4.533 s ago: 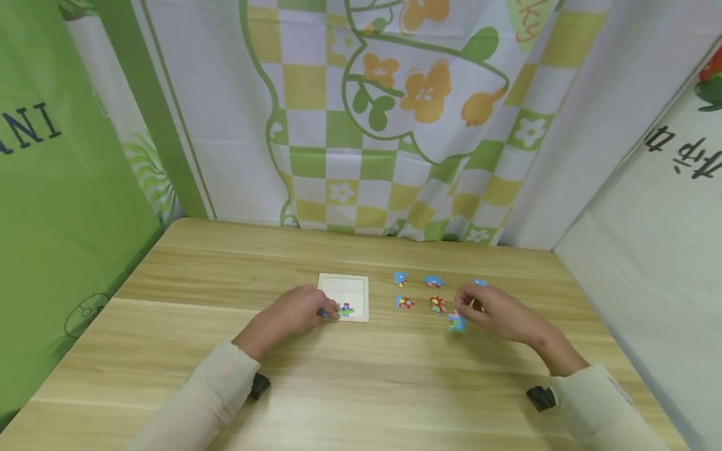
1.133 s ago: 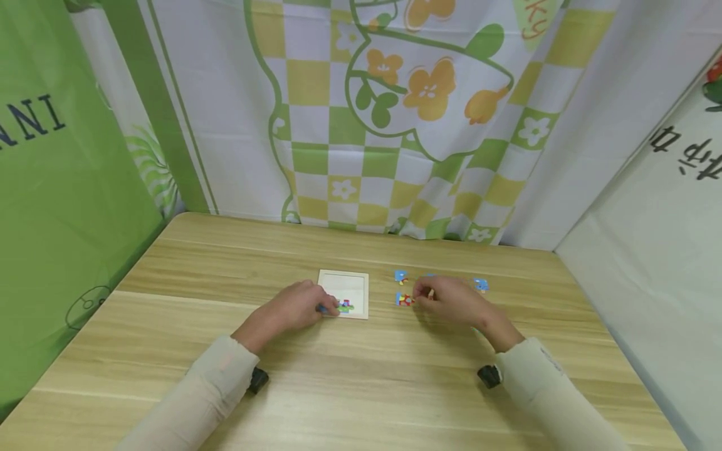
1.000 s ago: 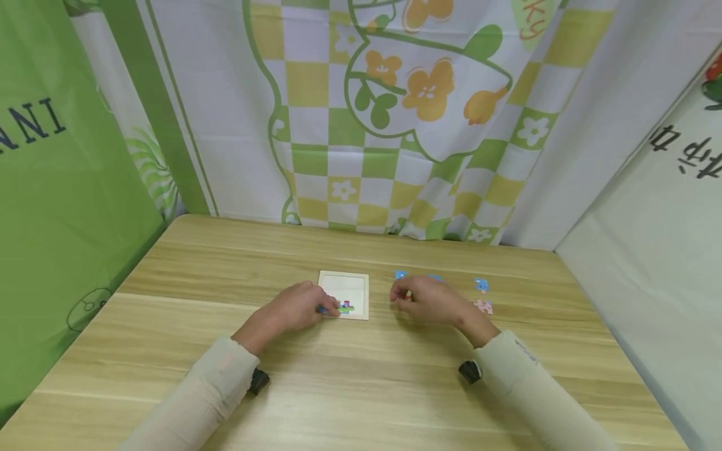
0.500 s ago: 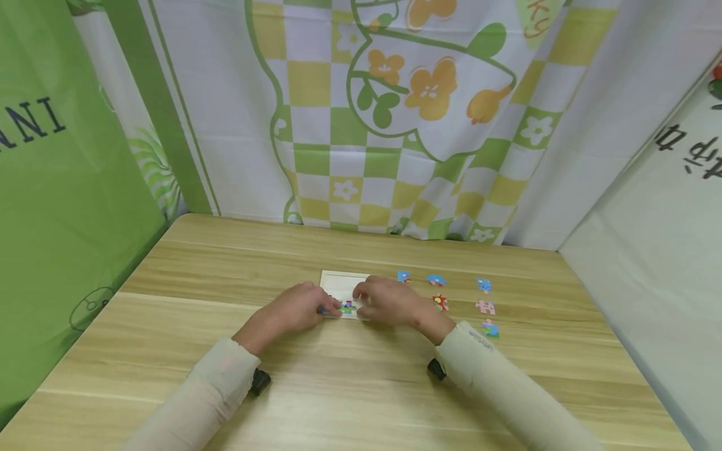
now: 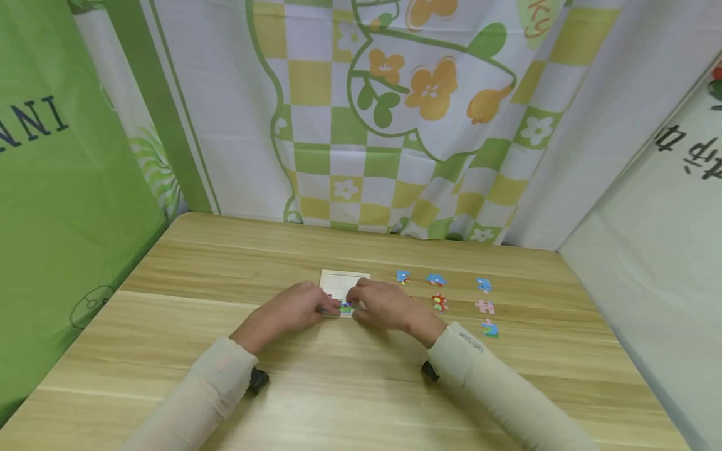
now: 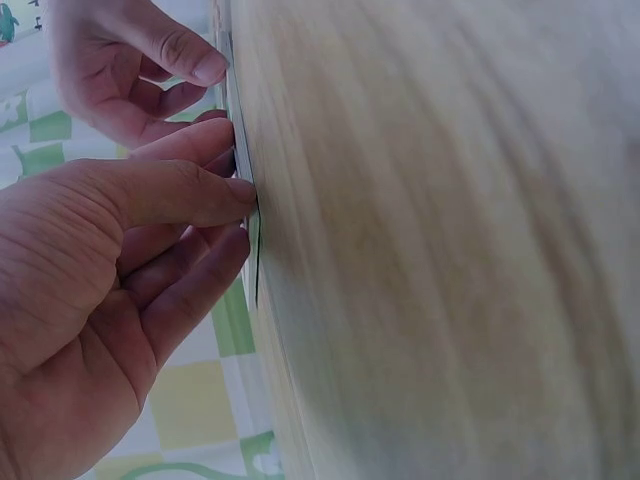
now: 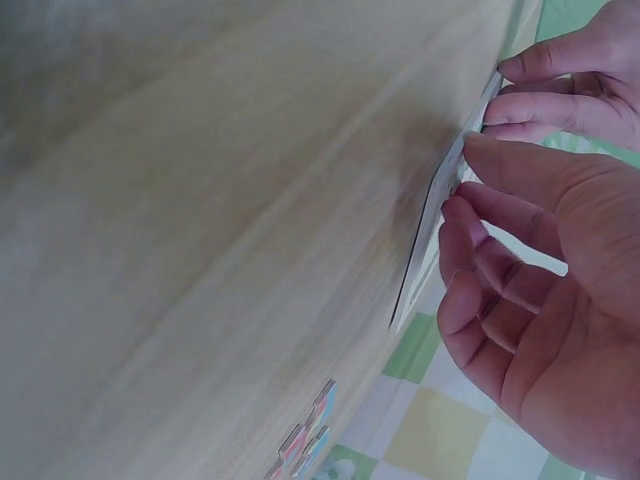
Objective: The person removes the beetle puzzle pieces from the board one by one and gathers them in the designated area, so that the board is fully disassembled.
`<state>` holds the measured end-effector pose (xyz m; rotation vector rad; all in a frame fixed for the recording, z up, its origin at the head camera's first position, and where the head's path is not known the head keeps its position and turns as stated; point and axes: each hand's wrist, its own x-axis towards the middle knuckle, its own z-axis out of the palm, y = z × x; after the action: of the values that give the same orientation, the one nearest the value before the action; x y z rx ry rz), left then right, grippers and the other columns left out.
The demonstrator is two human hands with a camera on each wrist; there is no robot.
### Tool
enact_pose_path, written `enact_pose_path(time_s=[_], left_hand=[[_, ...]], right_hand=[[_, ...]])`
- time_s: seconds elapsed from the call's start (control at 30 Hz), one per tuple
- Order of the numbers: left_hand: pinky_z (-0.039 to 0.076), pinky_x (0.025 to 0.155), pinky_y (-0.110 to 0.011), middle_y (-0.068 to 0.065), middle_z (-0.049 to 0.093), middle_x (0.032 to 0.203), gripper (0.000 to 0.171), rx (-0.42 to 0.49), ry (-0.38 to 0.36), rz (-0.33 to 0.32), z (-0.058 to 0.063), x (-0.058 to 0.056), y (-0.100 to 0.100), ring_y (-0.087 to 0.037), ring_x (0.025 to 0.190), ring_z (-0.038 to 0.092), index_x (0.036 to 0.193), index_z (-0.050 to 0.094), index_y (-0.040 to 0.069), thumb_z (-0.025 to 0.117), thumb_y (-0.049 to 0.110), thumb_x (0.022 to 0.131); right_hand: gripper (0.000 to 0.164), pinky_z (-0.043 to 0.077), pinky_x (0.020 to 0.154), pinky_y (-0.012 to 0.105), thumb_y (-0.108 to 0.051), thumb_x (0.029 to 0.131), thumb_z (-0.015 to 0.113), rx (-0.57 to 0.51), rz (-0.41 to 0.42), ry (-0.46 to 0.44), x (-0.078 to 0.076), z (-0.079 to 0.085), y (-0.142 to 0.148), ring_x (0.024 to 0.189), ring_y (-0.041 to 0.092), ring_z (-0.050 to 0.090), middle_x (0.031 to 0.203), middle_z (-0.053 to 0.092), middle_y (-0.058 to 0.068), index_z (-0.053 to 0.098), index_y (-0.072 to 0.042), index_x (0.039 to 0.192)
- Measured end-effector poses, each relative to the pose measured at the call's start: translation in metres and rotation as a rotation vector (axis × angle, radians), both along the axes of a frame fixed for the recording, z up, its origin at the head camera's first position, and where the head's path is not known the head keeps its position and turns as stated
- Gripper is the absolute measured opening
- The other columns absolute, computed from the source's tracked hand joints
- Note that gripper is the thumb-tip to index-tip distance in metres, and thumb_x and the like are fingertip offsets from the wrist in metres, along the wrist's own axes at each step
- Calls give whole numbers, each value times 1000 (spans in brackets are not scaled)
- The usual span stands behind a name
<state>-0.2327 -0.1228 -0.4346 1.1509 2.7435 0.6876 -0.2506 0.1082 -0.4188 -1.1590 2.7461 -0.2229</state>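
A square wooden puzzle frame lies flat near the table's middle, with a few coloured jigsaw pieces along its near side. My left hand is at the near left corner, its thumb and fingers pinching a piece there, mostly hidden. From the right, my right hand reaches over the frame's edge. Its thumb and forefinger close around a piece beside the left fingertips. Both wrist views show the left hand and right hand close together at the frame's near edge; the pinched pieces are hardly visible there.
Right of the frame lie several loose jigsaw pieces, among them a blue one, a red one, a pink one and a blue-green one. A patterned curtain hangs behind the wooden table.
My right hand has moved left from the loose pieces to the frame and closed in on the pieces there. The blue-green piece lies farther right than at first. The left hand has stayed put.
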Motion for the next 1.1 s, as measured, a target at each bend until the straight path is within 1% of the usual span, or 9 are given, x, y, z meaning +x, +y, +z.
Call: enact_pose_path(time_s=[0.13,0.23,0.47,0.6,0.67,0.73,0.9,0.97,1.1], left_hand=[[54,94,-37,-5,70,124,29,4,-28,-10,0,1,-2,-25,118,65,112,81,8,73,-8,89],[55,93,-35,-7,70,125,29,4,-37,-15,1,2,-4,-26,117,66,112,80,7,73,-9,89],[56,88,-30,-9,71,123,28,-34,38,-37,4,3,-7,-23,110,70,109,82,7,74,-9,87],[53,75,-24,-8,71,124,30,-47,33,-18,5,5,-10,-21,105,72,109,82,9,72,-10,88],[48,66,-22,-8,70,127,29,-57,11,-8,5,5,-11,-19,94,73,112,81,10,73,-7,90],[46,64,-21,-9,68,130,27,-73,7,-10,5,6,-12,-19,93,73,115,80,10,74,-3,92],[50,76,-25,-9,67,132,23,-129,30,-41,9,9,-15,-21,104,70,119,78,11,72,8,97],[51,79,-28,-10,67,132,22,-138,30,-47,10,11,-15,-23,104,69,119,78,11,71,9,98],[53,79,-30,-10,68,130,21,-130,35,-50,12,11,-15,-24,102,69,117,78,11,70,9,98]], right_hand=[[21,55,77,38,-22,97,72,1,16,19,1,0,-2,90,17,64,108,64,-1,73,-15,117],[19,54,75,39,-21,96,73,4,9,27,2,0,-3,87,17,63,105,64,-1,74,-16,115],[18,54,76,39,-22,97,73,32,3,30,1,0,-3,88,18,64,104,62,-3,73,-18,115],[21,54,79,41,-22,97,73,11,-2,7,1,0,-2,92,20,65,106,63,-2,73,-16,117],[23,54,81,41,-23,96,73,-3,-13,-7,0,-1,-1,94,20,65,108,63,-2,72,-16,118],[24,54,82,41,-23,96,74,-20,-22,-26,-1,-1,0,96,19,65,110,64,-2,72,-16,119],[25,53,85,41,-20,95,76,-80,-32,-83,-3,-2,0,101,20,64,112,66,0,71,-14,119],[25,52,86,42,-19,94,76,-98,-34,-96,-3,-2,0,102,21,64,112,66,0,71,-13,118],[25,52,87,42,-19,93,77,-112,-39,-97,-3,-2,0,103,21,64,112,67,0,71,-13,117]])
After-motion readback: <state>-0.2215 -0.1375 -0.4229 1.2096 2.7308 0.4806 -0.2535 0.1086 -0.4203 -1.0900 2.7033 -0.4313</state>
